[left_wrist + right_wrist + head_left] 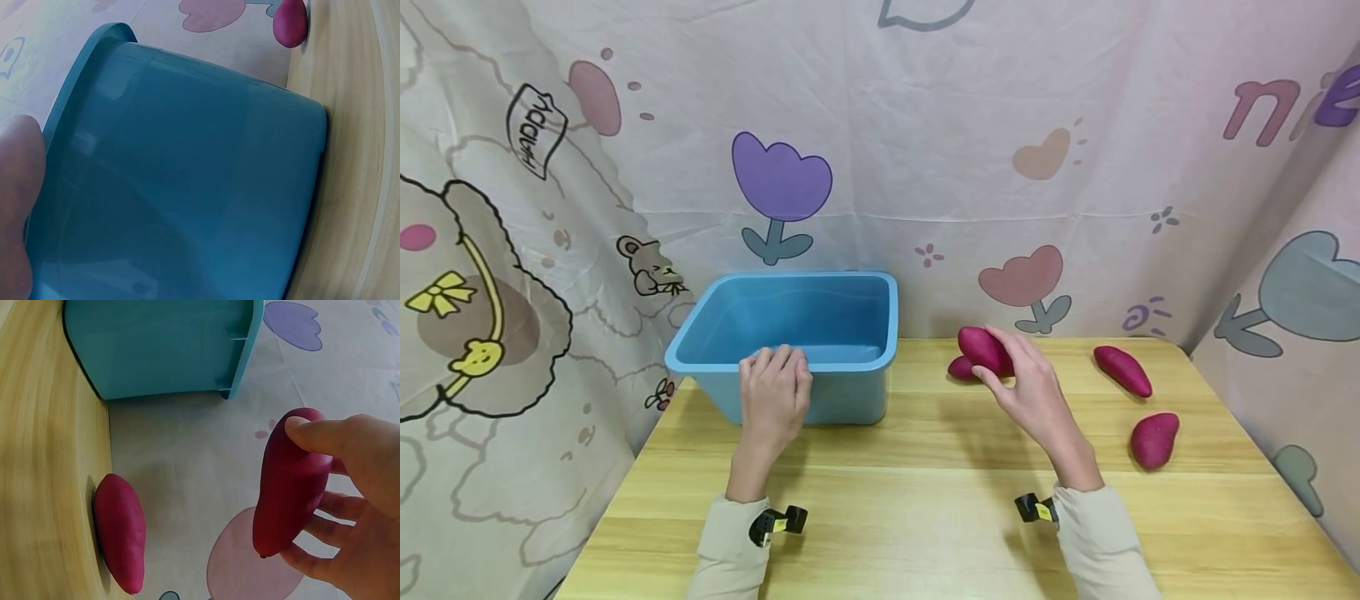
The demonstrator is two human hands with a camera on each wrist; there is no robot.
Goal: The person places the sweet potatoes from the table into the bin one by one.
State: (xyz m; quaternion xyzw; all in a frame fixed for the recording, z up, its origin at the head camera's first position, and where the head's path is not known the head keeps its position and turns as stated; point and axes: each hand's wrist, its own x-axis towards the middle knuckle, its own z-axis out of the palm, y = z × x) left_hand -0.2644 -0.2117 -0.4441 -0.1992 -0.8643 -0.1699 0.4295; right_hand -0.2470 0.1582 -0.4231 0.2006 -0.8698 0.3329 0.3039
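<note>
My left hand [772,398] grips the near rim of a light blue plastic bin [850,396], fingers curled over the edge. In the left wrist view the bin's wall [187,162] fills most of the picture. My right hand [1032,390] holds a purple-red sweet potato [977,346] between thumb and fingers. It is raised off the table in the right wrist view, its tapered end [269,540] pointing down. A second sweet potato [960,368] lies on the table behind it, partly hidden in the head view.
Two more sweet potatoes lie at the right of the wooden table [910,500]: a long one [1122,371] near the back and a rounder one [1154,440] closer in. A printed curtain [895,150] hangs behind the table and along both sides.
</note>
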